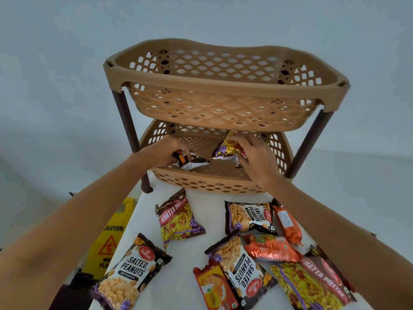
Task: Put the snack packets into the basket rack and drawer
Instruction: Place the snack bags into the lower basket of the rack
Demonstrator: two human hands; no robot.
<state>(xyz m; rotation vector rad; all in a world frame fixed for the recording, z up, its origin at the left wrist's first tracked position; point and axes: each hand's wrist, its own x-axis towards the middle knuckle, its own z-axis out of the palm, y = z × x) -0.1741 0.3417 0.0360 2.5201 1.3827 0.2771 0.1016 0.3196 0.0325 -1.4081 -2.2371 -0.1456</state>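
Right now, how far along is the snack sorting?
Barely begun: the top basket looks empty. In hand: the left hand and right hand each set a packet into the lower basket. Left: about eight packets on the table; no drawer in view.

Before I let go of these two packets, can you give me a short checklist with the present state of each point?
1. Left hand inside the lower basket: ok, it holds a dark packet low over the basket floor.
2. Right hand inside the same basket: ok, it holds a yellow packet, tilted on its edge.
3. The two packets apart from each other: ok, a gap shows between them.
4. Free floor in the lower basket: ok, only these two packets show there.
5. Upper basket contents: cannot tell, the rim hides most of its floor.
6. Work left: not ok, many packets lie on the table.
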